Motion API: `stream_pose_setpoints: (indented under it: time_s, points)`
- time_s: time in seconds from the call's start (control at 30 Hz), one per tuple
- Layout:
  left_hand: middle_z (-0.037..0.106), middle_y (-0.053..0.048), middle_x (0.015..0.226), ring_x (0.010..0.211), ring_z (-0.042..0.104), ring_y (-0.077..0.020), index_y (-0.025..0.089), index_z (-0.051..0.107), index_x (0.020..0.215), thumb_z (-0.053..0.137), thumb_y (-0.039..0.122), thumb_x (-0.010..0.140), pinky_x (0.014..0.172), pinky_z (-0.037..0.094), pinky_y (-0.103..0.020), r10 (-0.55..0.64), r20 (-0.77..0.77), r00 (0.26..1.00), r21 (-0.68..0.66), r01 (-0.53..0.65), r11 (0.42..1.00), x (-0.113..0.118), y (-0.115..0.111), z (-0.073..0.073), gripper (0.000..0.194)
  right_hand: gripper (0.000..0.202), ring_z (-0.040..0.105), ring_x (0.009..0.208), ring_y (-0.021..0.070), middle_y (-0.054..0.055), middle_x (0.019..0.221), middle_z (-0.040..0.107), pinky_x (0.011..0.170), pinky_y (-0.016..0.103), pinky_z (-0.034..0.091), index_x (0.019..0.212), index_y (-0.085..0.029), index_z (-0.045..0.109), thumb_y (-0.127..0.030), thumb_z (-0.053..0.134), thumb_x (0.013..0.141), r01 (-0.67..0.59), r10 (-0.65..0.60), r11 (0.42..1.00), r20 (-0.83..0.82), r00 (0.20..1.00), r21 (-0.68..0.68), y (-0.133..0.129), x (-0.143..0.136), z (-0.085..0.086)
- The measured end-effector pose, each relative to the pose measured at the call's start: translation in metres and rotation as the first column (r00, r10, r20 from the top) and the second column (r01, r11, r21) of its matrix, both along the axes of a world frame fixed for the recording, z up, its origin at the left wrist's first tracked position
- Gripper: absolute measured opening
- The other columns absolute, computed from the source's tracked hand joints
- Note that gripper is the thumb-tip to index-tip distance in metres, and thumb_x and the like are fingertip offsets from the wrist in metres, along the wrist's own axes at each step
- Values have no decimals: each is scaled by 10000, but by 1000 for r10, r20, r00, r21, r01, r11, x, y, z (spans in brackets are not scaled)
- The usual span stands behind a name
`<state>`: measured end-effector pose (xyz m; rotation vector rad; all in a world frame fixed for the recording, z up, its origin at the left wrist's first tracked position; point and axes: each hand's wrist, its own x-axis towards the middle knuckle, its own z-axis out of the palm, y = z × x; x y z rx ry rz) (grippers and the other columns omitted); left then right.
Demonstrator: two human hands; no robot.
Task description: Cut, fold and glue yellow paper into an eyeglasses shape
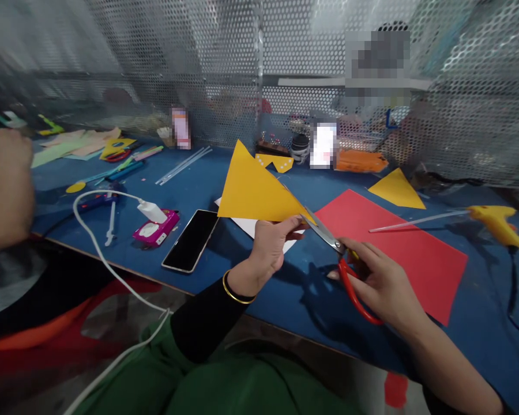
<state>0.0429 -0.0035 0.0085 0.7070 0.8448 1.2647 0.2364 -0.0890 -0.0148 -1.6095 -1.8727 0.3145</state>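
Left hand [266, 251]: thumb and fingers pinched together on the lower edge of a yellow paper sheet [255, 187], near its right-hand corner; gap closed to the thickness of the paper. The remaining fingers are folded in toward the palm, partly hidden. Sheet is roughly triangular, apex up, held above the worktop [488, 300].

Right hand [387, 282]: fingers curled round the red-handled scissors [338, 245], partly spread by the handles; exact seating in the loops is partly hidden. Blades point up and left and meet the yellow sheet at its right corner, just beside the left fingertips. Blade spread: cannot tell, since the paper overlaps them.

Surroundings: red sheet [415, 248] flat on the worktop, beyond and right of the scissors. White paper [242, 226] below the yellow sheet, partly covered from view. Dark-screened phone [191, 241] left of the left hand; magenta socket block [166, 227] farther left, white charger [151, 211] plugged in. Smaller yellow piece [398, 190] behind the red sheet. Yellow glue gun [495, 222] at far right, its clear stick over the red sheet. Another person's forearm [8, 184] at far left.
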Motion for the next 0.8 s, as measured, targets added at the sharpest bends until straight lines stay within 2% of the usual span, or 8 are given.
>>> stream_pose_setpoints:
  time_s: [0.27,0.53,0.8]
  points:
    - [767,-58,835,682,726,-160,169,766,727,763,160,673,548,510,-230,7,-22,1000,-6,-7,1000,1,-1,1,55,482,573,714,177,20,853,593,627,290,486,1278,-264,610,-439,692,836,-17,17,1000,-31,999,-3,-1,1,-3]
    - [767,-72,856,693,725,-160,160,772,785,767,176,680,564,507,-234,-2,-26,1000,-3,2,1000,2,0,-2,106,477,581,693,178,17,831,621,634,293,497,1245,-268,643,-492,691,827,-4,4,1000,-65,998,-3,-1,-3,-1]
    - [771,-65,853,708,729,-167,160,780,856,777,176,677,571,510,-232,-4,-10,1000,5,4,1000,2,-1,-4,179,514,627,748,191,35,912,687,681,299,525,1268,-263,648,-495,715,814,12,-12,1000,-68,998,-2,-2,-2,-5]
